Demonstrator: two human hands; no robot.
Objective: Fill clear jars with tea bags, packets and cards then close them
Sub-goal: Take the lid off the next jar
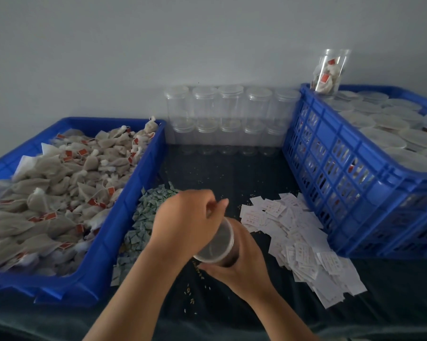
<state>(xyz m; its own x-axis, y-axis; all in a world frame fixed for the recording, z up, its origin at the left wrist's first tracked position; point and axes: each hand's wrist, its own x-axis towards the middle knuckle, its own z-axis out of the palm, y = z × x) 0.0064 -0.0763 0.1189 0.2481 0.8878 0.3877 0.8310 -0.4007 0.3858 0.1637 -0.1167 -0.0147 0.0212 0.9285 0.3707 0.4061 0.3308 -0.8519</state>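
A clear jar (228,254) with dark contents is tilted over the dark table, just in front of me. My right hand (242,264) grips its body from below and from the right. Its translucent lid (216,243) faces me, and my left hand (190,222) curls its fingers round the lid's upper rim. Tea bags (60,190) with red tags fill a blue tray (138,173) on the left. Small green packets (146,212) lie heaped beside that tray. White cards (296,237) are spread out to the right of my hands.
Two stacked rows of empty lidded jars (229,116) stand against the back wall. A tall blue crate (350,173) on the right holds several lidded jars, and an open jar with tea bags (329,72) sits on its far corner. Loose tea grains dot the table (222,178).
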